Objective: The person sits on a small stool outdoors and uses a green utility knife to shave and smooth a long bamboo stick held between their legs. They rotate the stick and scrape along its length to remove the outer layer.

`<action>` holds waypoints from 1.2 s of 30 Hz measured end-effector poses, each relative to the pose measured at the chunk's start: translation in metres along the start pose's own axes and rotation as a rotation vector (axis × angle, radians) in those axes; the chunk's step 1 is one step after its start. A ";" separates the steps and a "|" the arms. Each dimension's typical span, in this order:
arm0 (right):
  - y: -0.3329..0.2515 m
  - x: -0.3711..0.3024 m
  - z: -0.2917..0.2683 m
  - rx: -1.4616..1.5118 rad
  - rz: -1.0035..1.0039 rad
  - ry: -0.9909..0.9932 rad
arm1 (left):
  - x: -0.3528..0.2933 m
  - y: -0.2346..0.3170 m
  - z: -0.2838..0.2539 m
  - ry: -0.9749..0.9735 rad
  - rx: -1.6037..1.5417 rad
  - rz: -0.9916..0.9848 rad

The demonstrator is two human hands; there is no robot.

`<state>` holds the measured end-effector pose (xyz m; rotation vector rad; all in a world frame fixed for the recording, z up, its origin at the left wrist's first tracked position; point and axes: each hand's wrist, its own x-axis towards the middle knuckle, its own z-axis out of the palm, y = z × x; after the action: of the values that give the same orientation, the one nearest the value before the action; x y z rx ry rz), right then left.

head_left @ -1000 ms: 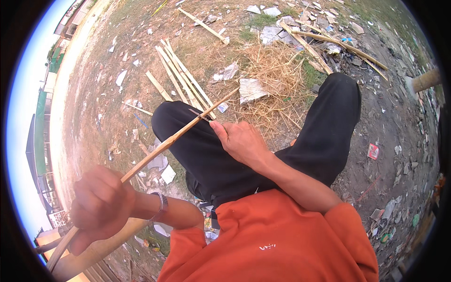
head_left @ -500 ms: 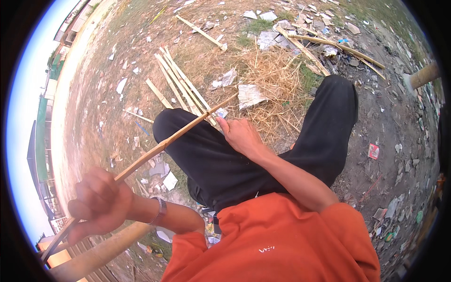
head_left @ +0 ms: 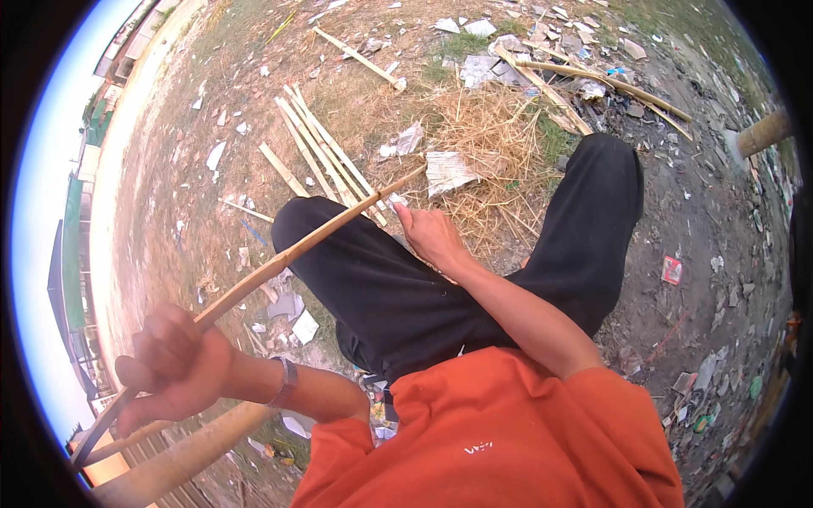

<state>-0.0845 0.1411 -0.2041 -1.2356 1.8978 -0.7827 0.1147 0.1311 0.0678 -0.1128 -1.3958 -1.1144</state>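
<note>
A long bamboo strip [head_left: 330, 227] slants across my bent left leg, its far end rising over the ground. Wrapped round its near part is my left hand [head_left: 176, 364], at the lower left. My right hand [head_left: 434, 237] lies between my knees, just below the strip's far part, thumb pointing up along it. Its fingers are curled in and mostly turned from view; a small pale patch shows by the thumb tip, and I cannot make out what the hand holds. Several split bamboo strips [head_left: 315, 152] lie on the ground beyond my left knee.
Dry straw shavings [head_left: 500, 140] and a whitish flat scrap [head_left: 449, 173] lie ahead. Longer bamboo pieces [head_left: 605, 78] rest on rubble at the far right. A thick bamboo pole [head_left: 190, 449] runs beneath my left forearm; another pole [head_left: 765, 135] juts in at right.
The near end of the bamboo strip now looks more bowed, and my left hand has shifted slightly. My right hand stays nearly in place by the strip.
</note>
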 end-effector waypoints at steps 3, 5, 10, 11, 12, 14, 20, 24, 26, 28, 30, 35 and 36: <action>-0.007 -0.009 0.000 -0.019 -0.061 0.058 | -0.006 0.003 -0.002 0.045 0.032 0.004; 0.004 -0.002 0.010 -0.013 -0.047 0.053 | -0.005 0.002 -0.003 0.036 0.029 0.005; 0.001 0.012 -0.003 -0.088 -0.043 -0.002 | -0.006 0.003 -0.004 0.067 -0.040 -0.014; 0.002 0.009 0.001 -0.069 -0.045 0.014 | -0.008 0.003 -0.004 0.076 -0.043 -0.019; 0.003 0.011 0.004 -0.050 -0.056 0.044 | -0.005 0.001 -0.002 0.074 -0.049 -0.011; 0.025 0.024 0.006 -0.074 0.087 -0.037 | -0.006 0.003 0.000 0.066 -0.006 -0.016; 0.031 0.028 0.013 -0.078 0.070 -0.047 | -0.010 0.007 -0.010 0.054 0.046 -0.004; 0.060 0.041 0.017 -0.201 0.068 0.048 | -0.004 0.004 -0.007 0.010 -0.004 -0.026; 0.067 0.056 0.013 -0.196 0.137 -0.022 | -0.005 0.006 -0.007 0.056 0.046 -0.006; 0.068 0.057 0.015 -0.205 0.112 -0.008 | -0.003 0.006 -0.013 0.059 0.018 -0.021; 0.062 0.053 0.020 -0.212 0.074 -0.004 | -0.002 0.007 -0.016 0.050 -0.005 -0.042; 0.072 0.067 0.029 -0.278 0.097 0.017 | -0.007 0.007 -0.012 0.129 0.125 -0.001; 0.072 0.073 0.030 -0.353 0.042 0.023 | -0.008 0.009 -0.013 0.163 0.186 0.020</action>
<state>-0.1145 0.0958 -0.2965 -1.3936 2.1370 -0.4518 0.1314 0.1313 0.0627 0.0956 -1.3419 -0.9502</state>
